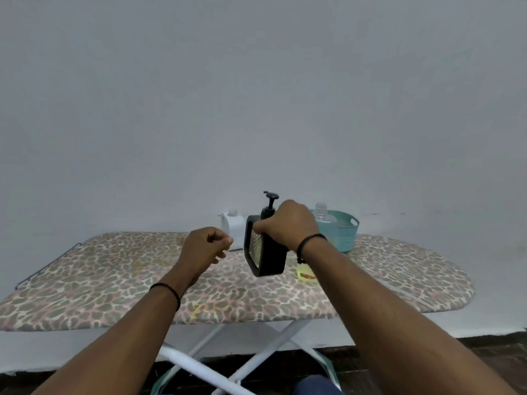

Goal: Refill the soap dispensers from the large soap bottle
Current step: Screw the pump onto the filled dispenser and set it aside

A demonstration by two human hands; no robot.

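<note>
We note our right hand (288, 223) gripping the black dispenser (265, 249) tilted, pump (269, 201) up and away, while our left hand (206, 246), curled, holding nothing, hovers just beside it.

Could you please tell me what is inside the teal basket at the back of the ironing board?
A clear bottle with an open neck shows at the teal basket's left side, partly covered by the right hand. The basket's wall hides anything lower inside.

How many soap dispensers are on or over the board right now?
2: a black dispenser gripped by the right hand, tilted; a white dispenser standing behind the left hand. Others may be hidden.
</note>
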